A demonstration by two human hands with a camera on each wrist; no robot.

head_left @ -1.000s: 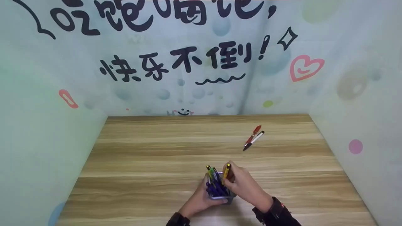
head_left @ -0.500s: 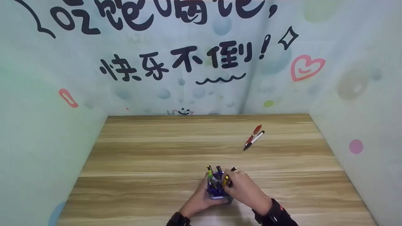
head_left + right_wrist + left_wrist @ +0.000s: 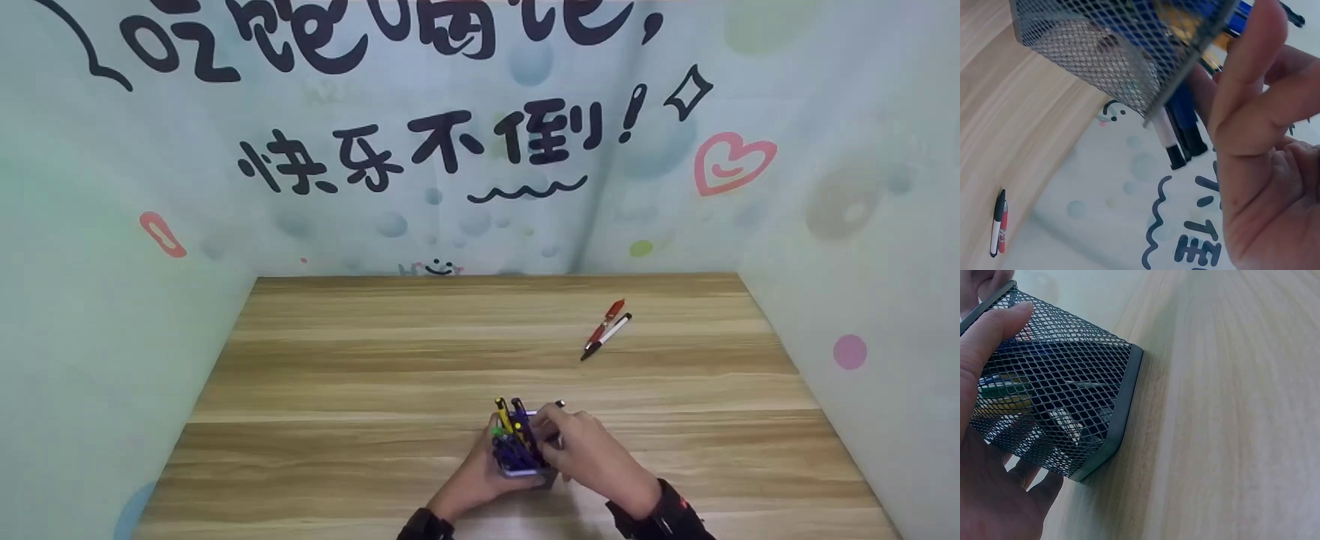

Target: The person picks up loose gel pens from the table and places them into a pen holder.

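Observation:
A dark wire-mesh pen holder is crammed with pens, blue, yellow and green among them. Its base tilts up from the wooden tabletop in the left wrist view. My left hand grips the holder, thumb on one mesh side and fingers around the other. Bent fingers of my right hand are at the holder's right rim, among the pen tops; I cannot tell whether they pinch a pen. In the right wrist view, a white pen and a blue pen with black ends stick out past the rim.
Toward the back right of the wooden table lie a red pen and a white pen with black ends, side by side. Printed cloth walls enclose the table at the back and both sides.
My right hand has let go of the yellow pen, which it earlier held upright at the rim, and its fingers have lowered among the pens. The pens in the holder have shifted; my left hand stays put.

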